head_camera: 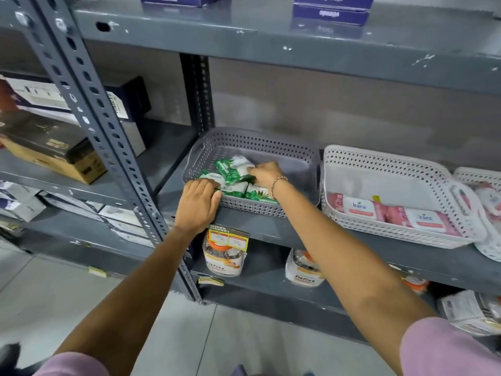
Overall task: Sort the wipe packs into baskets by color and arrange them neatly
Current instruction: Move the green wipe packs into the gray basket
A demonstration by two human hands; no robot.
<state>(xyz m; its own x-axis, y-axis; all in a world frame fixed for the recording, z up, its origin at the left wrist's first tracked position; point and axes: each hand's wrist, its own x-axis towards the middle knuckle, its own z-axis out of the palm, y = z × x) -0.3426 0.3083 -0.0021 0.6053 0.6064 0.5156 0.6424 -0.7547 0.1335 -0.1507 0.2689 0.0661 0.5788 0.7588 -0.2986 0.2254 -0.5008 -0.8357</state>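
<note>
Presently both arms reach forward and up to the middle shelf [271,229]. Left hand [199,203], palm down, fingers curled over the front-left corner of the grey basket [252,143], gripping its rim and touching a green wipe pack [210,177] just under the fingertips. Right hand [267,173], bracelet [278,181] on the wrist, is inside the same basket, fingers pinched on a tilted green-and-white pack [233,166]. More green packs [257,195] lie below the right wrist against the front wall.

Right of the right hand, touching the grey basket's side: a white basket [379,161] with two pink packs [393,213] along its front wall. Beyond it, at the frame edge, another white basket [477,175] with pink packs, contents blurred.

Below the hands, on the lower shelf: two jars [223,257] and a price tag [229,237] hanging from the shelf edge. Left of the left hand: a perforated steel upright [89,104], then boxes [54,147] on the neighbouring rack. Above: purple boxes [332,9] on the top shelf. Pale tiled floor [54,294] underneath. Pink sleeves [447,348] at the bottom edge.
</note>
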